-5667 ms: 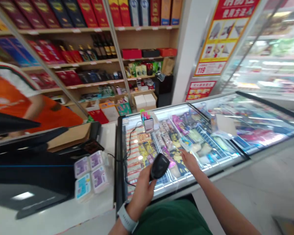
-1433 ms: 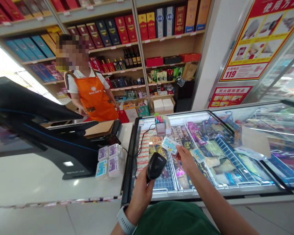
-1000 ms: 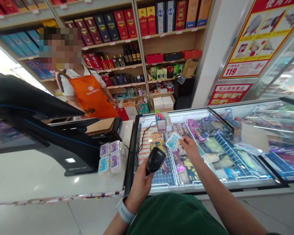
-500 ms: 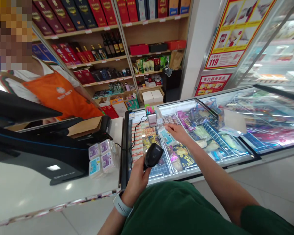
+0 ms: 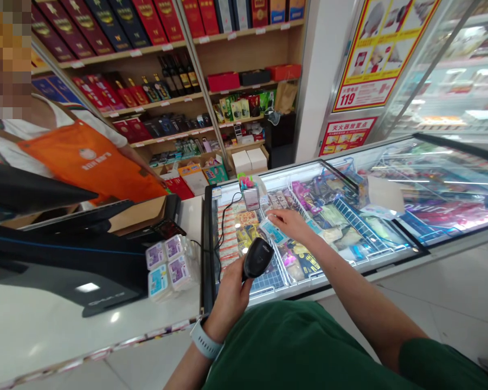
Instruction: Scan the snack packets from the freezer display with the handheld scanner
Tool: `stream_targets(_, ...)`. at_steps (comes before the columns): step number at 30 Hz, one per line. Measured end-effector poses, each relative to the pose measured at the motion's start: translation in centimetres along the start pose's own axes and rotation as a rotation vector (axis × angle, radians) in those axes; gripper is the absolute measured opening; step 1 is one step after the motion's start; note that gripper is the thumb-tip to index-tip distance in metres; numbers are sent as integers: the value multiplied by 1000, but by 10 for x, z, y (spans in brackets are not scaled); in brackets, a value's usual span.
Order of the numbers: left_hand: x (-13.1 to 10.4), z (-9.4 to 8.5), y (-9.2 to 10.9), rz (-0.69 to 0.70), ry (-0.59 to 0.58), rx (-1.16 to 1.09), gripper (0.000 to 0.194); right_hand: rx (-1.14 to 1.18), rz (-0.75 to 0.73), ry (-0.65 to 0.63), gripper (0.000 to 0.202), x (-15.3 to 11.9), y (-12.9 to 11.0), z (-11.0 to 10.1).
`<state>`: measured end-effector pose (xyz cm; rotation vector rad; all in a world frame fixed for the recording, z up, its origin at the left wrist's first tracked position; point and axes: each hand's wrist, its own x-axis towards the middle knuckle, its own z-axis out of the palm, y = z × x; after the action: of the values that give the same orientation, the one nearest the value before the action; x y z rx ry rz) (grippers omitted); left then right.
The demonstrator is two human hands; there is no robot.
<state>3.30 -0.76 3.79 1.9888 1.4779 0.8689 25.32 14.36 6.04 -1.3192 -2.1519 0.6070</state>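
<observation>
left hand (image 5: 230, 290) wrapping fingers tight round black barcode scanner (image 5: 257, 258) over freezer glass lid (image 5: 268, 187), right hand (image 5: 289, 223) pinching small blue-white packet (image 5: 271, 232) just above scanner, gum packs (image 5: 167, 266) sitting on counter (image 5: 44, 325)

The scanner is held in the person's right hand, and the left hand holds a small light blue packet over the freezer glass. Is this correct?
Not quite: the hands are swapped. In the head view the left hand, the one with the watch, grips the black scanner, and the right hand holds the small light blue packet over the freezer glass.
</observation>
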Motion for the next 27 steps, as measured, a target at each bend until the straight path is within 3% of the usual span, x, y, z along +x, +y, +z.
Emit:
stream_targets(19,-4,3,-1,-25,-3,-31,52,11,14,6,37,-2,5,7)
stream_targets(24,-12,-1,4,-58,66,-108,48,75,84,29,33,4,16,19)
stream_targets(27,-17,-5,6,-97,93,-177,47,305,213,-3,28,12,20,40)
